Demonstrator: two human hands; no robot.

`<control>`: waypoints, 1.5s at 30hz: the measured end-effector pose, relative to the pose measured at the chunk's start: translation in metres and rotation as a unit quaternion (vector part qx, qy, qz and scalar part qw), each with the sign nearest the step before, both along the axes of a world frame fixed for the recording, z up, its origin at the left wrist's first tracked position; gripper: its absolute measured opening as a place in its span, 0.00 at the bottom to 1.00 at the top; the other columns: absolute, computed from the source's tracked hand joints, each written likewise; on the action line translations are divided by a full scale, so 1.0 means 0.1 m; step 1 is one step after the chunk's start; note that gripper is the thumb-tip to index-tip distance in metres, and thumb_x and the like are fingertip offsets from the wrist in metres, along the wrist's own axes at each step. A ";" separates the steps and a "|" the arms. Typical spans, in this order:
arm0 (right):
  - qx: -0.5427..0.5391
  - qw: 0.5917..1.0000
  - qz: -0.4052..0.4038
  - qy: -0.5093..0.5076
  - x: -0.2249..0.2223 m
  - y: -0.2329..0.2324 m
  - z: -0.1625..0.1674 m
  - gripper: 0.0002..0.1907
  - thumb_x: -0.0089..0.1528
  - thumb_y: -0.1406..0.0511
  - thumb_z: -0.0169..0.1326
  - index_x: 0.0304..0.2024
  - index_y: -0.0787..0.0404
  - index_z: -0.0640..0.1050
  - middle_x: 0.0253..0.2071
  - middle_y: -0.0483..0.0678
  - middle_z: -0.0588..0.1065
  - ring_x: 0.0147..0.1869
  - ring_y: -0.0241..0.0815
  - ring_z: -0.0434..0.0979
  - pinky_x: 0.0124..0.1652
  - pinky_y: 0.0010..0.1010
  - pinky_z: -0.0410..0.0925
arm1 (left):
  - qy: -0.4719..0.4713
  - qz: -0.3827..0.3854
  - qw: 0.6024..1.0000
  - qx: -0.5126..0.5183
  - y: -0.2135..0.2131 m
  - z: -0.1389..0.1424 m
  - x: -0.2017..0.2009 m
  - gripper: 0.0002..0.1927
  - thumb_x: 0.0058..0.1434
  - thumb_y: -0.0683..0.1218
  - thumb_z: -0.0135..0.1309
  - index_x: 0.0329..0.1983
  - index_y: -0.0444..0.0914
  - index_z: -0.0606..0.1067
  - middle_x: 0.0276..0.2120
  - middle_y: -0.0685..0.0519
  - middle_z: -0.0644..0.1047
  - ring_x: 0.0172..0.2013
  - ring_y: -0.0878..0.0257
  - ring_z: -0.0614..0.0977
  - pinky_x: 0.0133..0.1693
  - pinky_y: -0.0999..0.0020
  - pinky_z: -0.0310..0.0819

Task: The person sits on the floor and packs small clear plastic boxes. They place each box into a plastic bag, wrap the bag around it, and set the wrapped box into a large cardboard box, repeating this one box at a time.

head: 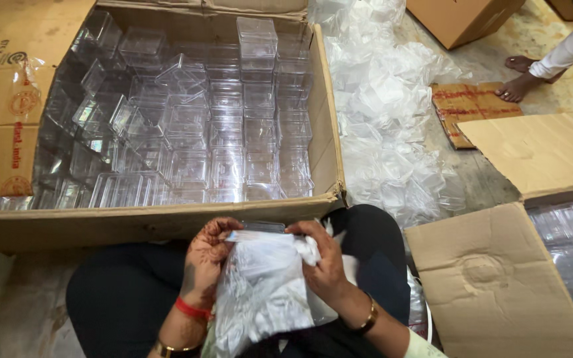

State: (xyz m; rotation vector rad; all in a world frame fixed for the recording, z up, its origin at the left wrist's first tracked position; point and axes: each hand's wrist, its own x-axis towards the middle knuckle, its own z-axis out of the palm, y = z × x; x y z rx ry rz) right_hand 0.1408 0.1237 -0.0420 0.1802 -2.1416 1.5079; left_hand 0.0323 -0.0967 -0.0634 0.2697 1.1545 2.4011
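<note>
Gripping a clear bag (260, 292) over the lap: left hand (208, 260) and right hand (323, 262) both pinched on its top edge, fingers curled shut on the plastic. A clear box (263, 227) sits at the bag's mouth, between the hands. Just ahead, a carton (329, 132) holds stacked clear boxes (187, 132). Loose bags (386, 113) piled right of it.

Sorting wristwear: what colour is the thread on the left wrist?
Red thread, clearest in the head view.

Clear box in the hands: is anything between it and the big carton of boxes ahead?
Only the carton's near wall stands between. The clear box sits just below it, half inside a plastic bag, held by the left hand and right hand.
</note>
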 end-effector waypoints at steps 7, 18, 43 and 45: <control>-0.305 0.945 0.038 -0.111 -0.35 0.19 -0.96 0.08 0.65 0.75 0.50 0.46 0.67 0.76 0.43 0.49 0.77 0.49 0.40 0.78 0.51 0.31 0.71 | -0.030 0.047 0.993 -0.104 0.21 -0.39 0.01 0.14 0.63 0.31 0.43 0.50 0.32 0.73 0.43 0.49 0.80 0.44 0.63 0.81 0.49 0.70 0.76; -0.282 0.920 0.081 -0.259 0.09 -0.01 -0.28 0.19 0.68 0.62 0.56 0.60 0.63 0.76 0.51 0.44 0.77 0.54 0.32 0.74 0.55 0.26 0.69 | 0.094 0.153 0.979 -0.096 0.08 -0.42 0.32 0.10 0.71 0.41 0.47 0.54 0.35 0.72 0.44 0.54 0.76 0.43 0.68 0.76 0.48 0.73 0.72; -0.275 0.871 -0.403 -0.057 -0.21 2.30 -0.50 0.18 0.69 0.61 0.57 0.55 0.68 0.78 0.43 0.47 0.78 0.44 0.37 0.75 0.43 0.28 0.70 | 0.080 0.113 0.964 -0.228 0.05 0.16 0.56 0.21 0.69 0.55 0.49 0.53 0.34 0.73 0.47 0.51 0.80 0.40 0.67 0.78 0.48 0.71 0.72; -0.225 0.842 -0.488 0.042 -0.17 1.97 -0.49 0.16 0.70 0.63 0.56 0.55 0.68 0.77 0.46 0.47 0.78 0.49 0.38 0.75 0.49 0.28 0.69 | 0.080 0.092 0.966 -0.227 0.06 0.25 0.56 0.22 0.68 0.56 0.50 0.54 0.34 0.74 0.48 0.50 0.79 0.41 0.66 0.78 0.49 0.69 0.72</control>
